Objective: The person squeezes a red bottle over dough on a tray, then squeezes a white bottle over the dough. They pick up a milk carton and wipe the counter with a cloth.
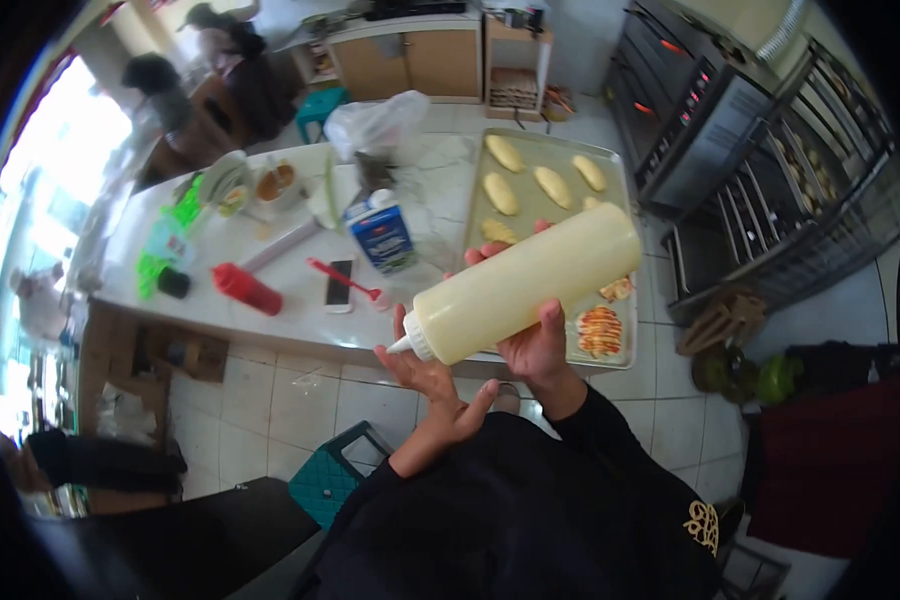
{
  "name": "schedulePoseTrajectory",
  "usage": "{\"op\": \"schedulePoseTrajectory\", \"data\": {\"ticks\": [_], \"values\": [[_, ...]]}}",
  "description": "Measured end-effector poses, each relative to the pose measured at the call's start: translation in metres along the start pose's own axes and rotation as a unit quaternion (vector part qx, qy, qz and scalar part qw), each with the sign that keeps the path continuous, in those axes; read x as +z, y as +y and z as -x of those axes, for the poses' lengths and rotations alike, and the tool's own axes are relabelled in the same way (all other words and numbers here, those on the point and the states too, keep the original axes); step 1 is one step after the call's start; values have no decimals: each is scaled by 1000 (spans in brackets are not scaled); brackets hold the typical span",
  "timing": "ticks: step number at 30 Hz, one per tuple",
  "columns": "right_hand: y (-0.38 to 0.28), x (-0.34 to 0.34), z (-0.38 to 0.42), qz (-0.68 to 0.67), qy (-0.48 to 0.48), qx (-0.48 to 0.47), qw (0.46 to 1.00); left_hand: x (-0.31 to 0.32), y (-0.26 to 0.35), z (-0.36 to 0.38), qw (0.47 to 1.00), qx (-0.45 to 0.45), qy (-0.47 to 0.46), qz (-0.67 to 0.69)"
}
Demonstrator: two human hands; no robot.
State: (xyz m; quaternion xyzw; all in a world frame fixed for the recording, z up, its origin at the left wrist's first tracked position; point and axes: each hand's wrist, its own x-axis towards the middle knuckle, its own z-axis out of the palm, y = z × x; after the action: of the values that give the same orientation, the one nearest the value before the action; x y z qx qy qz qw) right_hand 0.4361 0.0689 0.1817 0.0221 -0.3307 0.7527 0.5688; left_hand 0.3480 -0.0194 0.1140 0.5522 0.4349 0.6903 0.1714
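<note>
My right hand (535, 345) grips the body of a large squeeze bottle (530, 280) full of pale yellow sauce, held tilted with its white nozzle pointing down-left. My left hand (432, 385) is spread open below the nozzle end, its palm and fingers touching the cap. Both hands hover in front of the counter edge. Behind the bottle lies a metal baking tray (558, 212) with several pale oblong dough pieces (501, 192). One piece at the tray's near end, a topped bun (599, 331), carries red and yellow sauce lines.
On the white counter (300, 320) lie a milk carton (382, 235), a red squeeze bottle (247, 288), a phone (338, 285), a red spoon (345, 279), bowls and a plastic bag (375, 125). Ovens (700, 110) stand right. A teal stool (328, 480) sits below. People (225, 45) stand far back.
</note>
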Motion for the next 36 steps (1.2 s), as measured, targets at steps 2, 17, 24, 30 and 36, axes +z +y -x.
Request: {"op": "schedulePoseTrajectory", "data": {"ticks": [2, 17, 24, 30, 36], "values": [[-37, -27, -17, 101, -14, -39, 994, 18, -2, -10, 999, -5, -40, 6], [-86, -223, -149, 440, 64, -97, 891, -31, -91, 34, 907, -292, 301, 25], [-71, -242, -144, 549, 47, -182, 815, -42, -91, 44, 879, -266, 388, -77], [-79, -251, -152, 535, 61, -104, 836, -42, -82, 50, 878, -262, 389, -93], [-58, -266, -148, 545, 28, -79, 834, -42, -86, 51, 869, -266, 412, -69]]}}
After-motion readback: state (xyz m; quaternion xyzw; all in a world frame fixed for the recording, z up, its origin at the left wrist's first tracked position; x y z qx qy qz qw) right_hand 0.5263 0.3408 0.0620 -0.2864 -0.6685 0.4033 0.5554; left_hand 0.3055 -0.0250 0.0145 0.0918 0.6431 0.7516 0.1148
